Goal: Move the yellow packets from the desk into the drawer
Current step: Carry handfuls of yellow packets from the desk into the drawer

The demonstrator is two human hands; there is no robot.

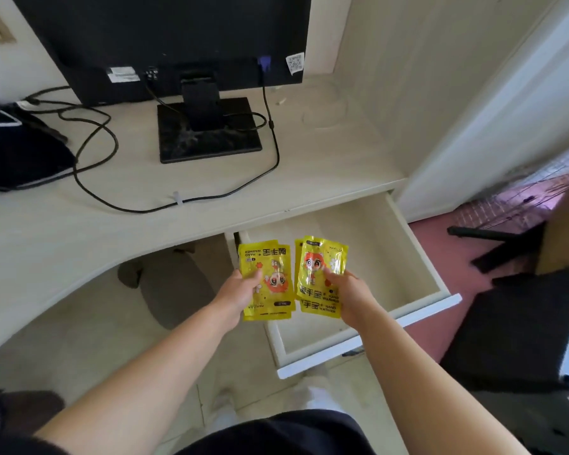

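My left hand [240,295] grips a small stack of yellow hand-warmer packets [271,267] by their left edge, print upside down. My right hand [350,295] holds a second stack of yellow packets [316,267], thumb pressed on the cartoon figure. Both stacks hang side by side over the left part of the open white drawer [418,257], which is pulled out under the desk's right end. The drawer's visible floor is bare. No packets show on the pale desk top [211,188].
A black monitor [165,37] on a square stand [209,133] sits at the back of the desk, with black cables [184,201] looping across it. A dark bag [17,149] lies at the left. A grey stool [174,284] stands under the desk. Dark furniture stands at right.
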